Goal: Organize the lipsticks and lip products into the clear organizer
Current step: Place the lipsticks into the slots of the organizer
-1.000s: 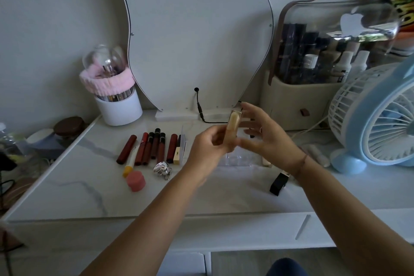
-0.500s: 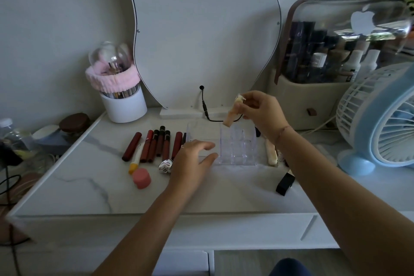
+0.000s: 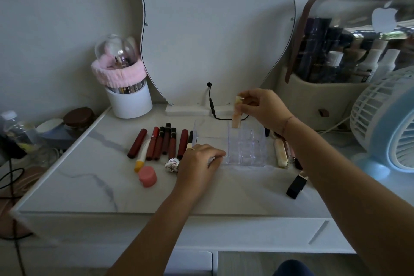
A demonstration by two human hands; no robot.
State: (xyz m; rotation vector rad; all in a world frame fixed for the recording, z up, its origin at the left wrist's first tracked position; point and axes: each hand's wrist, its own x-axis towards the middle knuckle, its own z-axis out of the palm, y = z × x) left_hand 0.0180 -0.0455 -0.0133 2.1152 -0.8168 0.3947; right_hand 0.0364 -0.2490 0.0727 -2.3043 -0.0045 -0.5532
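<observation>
Right hand point(image 3: 262, 107): closed in a pinch on the top end of a pale peach lipstick point(image 3: 237, 116). The tube is held upright, its lower end just above the back-left compartment of the clear organizer point(image 3: 246, 148). It is probably held from the top so that the fingers are kept clear of the walls as it is lowered.

Left hand point(image 3: 199, 161): laid on the surface point(image 3: 100, 186) at the organizer's front-left corner, fingers loosely bent, tips against the low front edge. Whether the edge is pinched or only pressed cannot be told. Judged purpose: the light plastic is braced so it is not shoved by the incoming tube.

Organizer: compartments appear empty, so the task is judged barely begun.

Left of the organizer: a row of dark red tubes point(image 3: 165, 143) is laid side by side, with a white tube with a yellow cap point(image 3: 141, 157) alongside. A pink round piece point(image 3: 147, 176) and a small silver item point(image 3: 172, 164) are set in front of the row. The row is likely lined up for easy picking.

Right of the organizer: a cream tube point(image 3: 281, 152) is laid just beside the wall, with thinner items behind it, partly hidden by the right arm. A black lipstick point(image 3: 296, 186) is lying further forward.

Behind the organizer: a black cable point(image 3: 210, 105) is run along the foot of the mirror.
</observation>
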